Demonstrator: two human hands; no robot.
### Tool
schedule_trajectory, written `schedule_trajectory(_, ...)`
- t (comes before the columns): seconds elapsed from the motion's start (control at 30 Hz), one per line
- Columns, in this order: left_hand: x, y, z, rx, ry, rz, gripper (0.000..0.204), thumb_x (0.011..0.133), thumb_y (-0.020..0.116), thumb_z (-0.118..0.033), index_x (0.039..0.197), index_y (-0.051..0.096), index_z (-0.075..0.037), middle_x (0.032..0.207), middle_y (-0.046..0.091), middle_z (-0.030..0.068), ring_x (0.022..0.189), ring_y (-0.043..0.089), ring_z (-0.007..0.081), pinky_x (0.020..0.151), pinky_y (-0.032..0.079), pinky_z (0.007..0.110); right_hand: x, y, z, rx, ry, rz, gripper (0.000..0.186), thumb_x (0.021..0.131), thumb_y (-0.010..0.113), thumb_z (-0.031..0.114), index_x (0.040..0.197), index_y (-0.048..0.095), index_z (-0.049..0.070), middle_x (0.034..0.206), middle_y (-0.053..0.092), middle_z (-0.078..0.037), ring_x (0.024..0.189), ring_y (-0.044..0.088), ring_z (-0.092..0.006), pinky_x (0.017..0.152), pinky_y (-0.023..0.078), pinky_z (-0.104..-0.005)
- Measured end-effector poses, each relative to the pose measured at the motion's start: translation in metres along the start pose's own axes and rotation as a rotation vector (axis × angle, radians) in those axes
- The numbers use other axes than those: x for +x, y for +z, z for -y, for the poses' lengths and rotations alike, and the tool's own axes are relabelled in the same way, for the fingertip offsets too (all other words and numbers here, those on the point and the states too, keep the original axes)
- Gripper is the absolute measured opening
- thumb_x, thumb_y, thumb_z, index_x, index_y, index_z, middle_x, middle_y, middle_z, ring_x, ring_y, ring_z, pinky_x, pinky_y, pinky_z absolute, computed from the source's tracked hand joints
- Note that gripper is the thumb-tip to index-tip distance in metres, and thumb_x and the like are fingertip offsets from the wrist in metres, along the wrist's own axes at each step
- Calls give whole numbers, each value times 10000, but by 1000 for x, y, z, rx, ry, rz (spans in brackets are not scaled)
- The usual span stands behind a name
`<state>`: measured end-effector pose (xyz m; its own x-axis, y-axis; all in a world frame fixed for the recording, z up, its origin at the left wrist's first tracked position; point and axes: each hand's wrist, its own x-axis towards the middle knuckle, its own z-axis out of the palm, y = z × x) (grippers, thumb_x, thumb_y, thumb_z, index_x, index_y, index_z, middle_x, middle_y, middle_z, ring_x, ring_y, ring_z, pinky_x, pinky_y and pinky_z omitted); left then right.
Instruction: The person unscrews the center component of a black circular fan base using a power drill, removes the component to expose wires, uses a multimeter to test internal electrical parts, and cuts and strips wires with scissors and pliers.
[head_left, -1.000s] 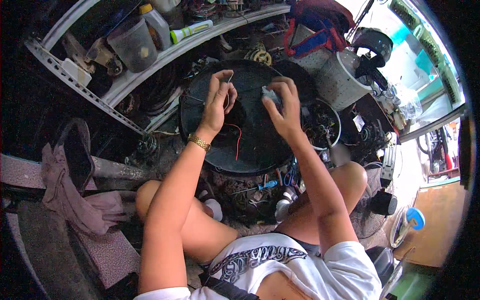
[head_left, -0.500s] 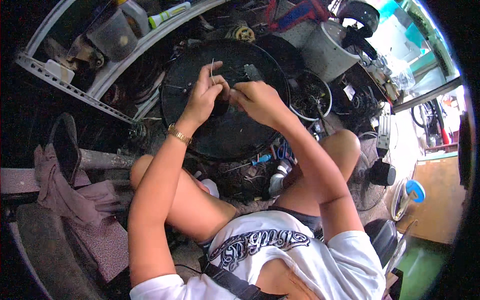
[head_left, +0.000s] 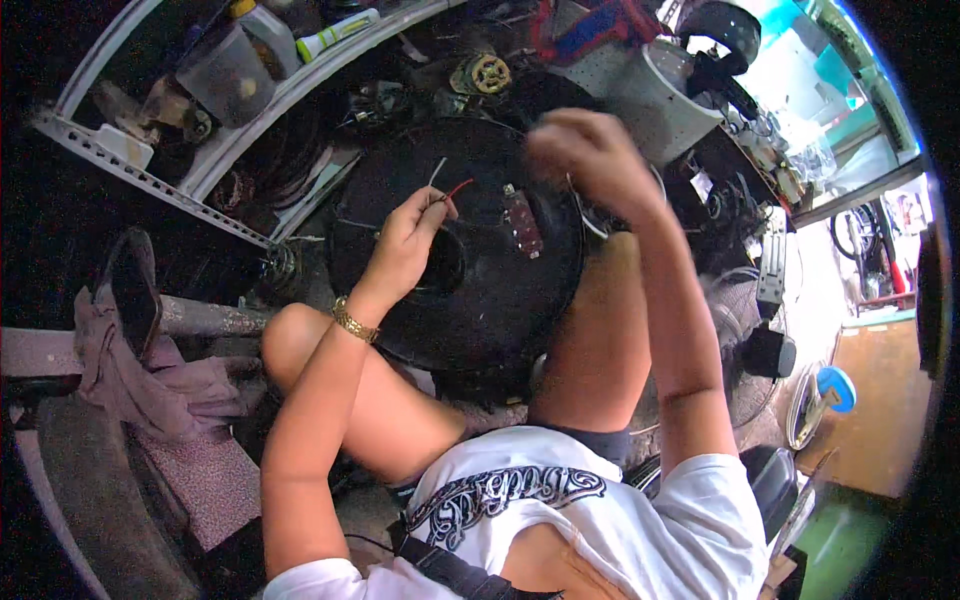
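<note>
Two thin wires — one red, one pale [head_left: 447, 186] — sit pinched in the left hand [head_left: 405, 243] above the round black housing [head_left: 470, 290] on the knees. Right hand [head_left: 583, 150] hovers blurred, grip unreadable — I'd keep the ends steady, apart.

The disc [head_left: 470, 290] is black, and the small board [head_left: 523, 222] on it is dark red. The wire [head_left: 455, 189] at the left hand [head_left: 405, 240] is red, its bare end silvery. The wrist carries a gold bracelet [head_left: 352, 322]. The shirt [head_left: 560, 520] is white with a dark blue scrolled print. The cloth [head_left: 150, 370] is dusty mauve. The shelf rail [head_left: 130, 170] is pale grey. The torch [head_left: 340, 30] is white and yellow-green. The basket [head_left: 665, 100] is white.
</note>
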<state>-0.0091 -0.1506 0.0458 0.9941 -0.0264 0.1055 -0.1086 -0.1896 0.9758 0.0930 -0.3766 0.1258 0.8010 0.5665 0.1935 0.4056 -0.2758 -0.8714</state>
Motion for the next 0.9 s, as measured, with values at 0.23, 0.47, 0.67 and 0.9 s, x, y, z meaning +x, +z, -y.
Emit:
schedule_trajectory(0.23, -3, -1, -13, -78, 116, -248, 163, 940, 508, -132, 881, 615, -24, 860, 524, 2, 644, 425, 42, 576, 368, 200, -126, -65, -267, -112, 667, -686, 245, 891, 564, 227, 1041, 604, 38, 853, 633, -41, 687, 582, -144, 607, 468, -266)
schedule_trajectory(0.47, 4, -1, -30, -113, 0, -187, 161, 930, 532, -132, 931, 654, -27, 805, 563, -20, 657, 459, 30, 580, 367, 185, -216, 51, -382, -24, 1135, -500, 241, 890, 566, 237, 1042, 594, 52, 845, 631, -41, 682, 585, -150, 604, 477, -269)
schedule_trajectory(0.67, 11, 14, -21, -264, -24, -261, 177, 908, 573, -138, 1042, 618, -32, 783, 582, -38, 663, 460, 11, 580, 354, 168, -222, 72, -390, 143, 1179, -535, 239, 890, 567, 245, 1044, 586, 63, 839, 629, -40, 678, 589, -155, 600, 485, -271)
schedule_trajectory(0.9, 16, 15, -16, -325, -51, -211, 151, 901, 578, -134, 1015, 601, -39, 763, 576, -17, 572, 396, 5, 495, 312, 160, -231, 74, -382, 502, 1144, -650, 236, 889, 569, 254, 1045, 576, 77, 831, 627, -40, 673, 593, -161, 597, 495, -274)
